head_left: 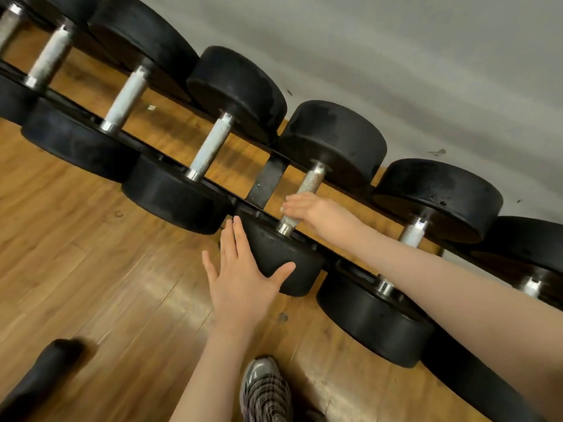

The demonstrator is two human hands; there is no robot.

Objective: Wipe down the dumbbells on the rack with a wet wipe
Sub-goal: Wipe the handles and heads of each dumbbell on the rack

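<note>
Brightness: the scene is evenly and fairly brightly lit.
Glare: pale sheen is seen on the wooden floor [170, 296] and bright glints on the steel handles [128, 99].
Shadows: soft, under the dumbbell heads [374, 318].
Blur: the dark cylinder [39, 379] at lower left is smeared.
Distortion: the rack rail [170, 153] is tilted and bowed by the wide lens.

A plain grey wall [396, 50] fills the upper right, bare but for a few small dark scuffs [437, 152] low down near where it meets the floor. The floor [91, 269] is of warm brown wooden planks with visible grain and knots, and it carries a soft pale sheen of light [170, 296] across the boards near the middle. At the lower left a blurred black cylindrical thing [39, 382] lies over the planks; what it is cannot be told.
</note>
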